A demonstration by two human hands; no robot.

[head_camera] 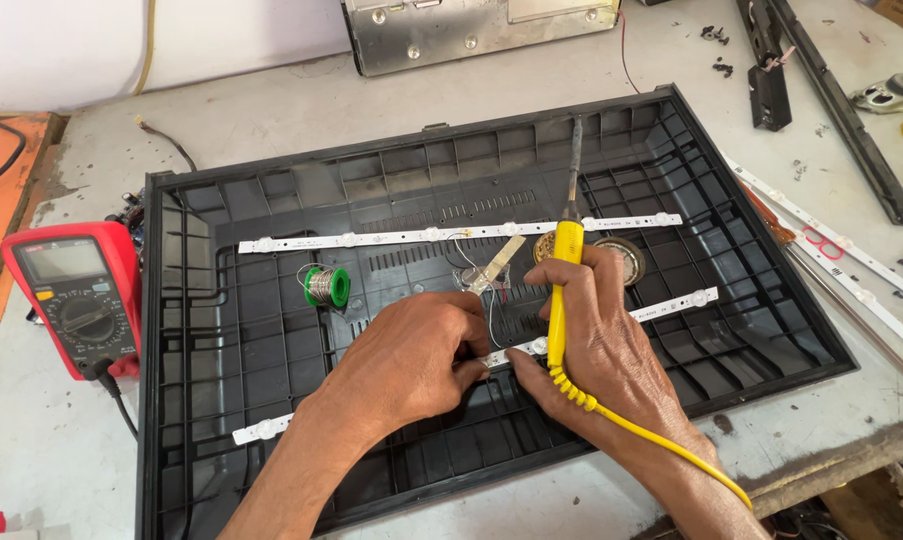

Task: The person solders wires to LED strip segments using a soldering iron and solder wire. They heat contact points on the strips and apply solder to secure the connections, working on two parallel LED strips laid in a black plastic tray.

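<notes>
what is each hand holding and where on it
The right hand grips the yellow soldering iron by its handle. The left hand pinches the white light strip near its middle.

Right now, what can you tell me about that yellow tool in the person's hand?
The soldering iron has a slim yellow plastic-looking handle and a dark metal shaft pointing away from the person, over the black plastic tray. The right hand holds the handle between its fingers while pinching a white strip. A coiled yellow cord runs from the handle's base across that hand toward the table edge.

Single head-worn view, looking steeply down and forward, close over workbench [271, 110]; black tray [231, 330] fills frame.
</notes>
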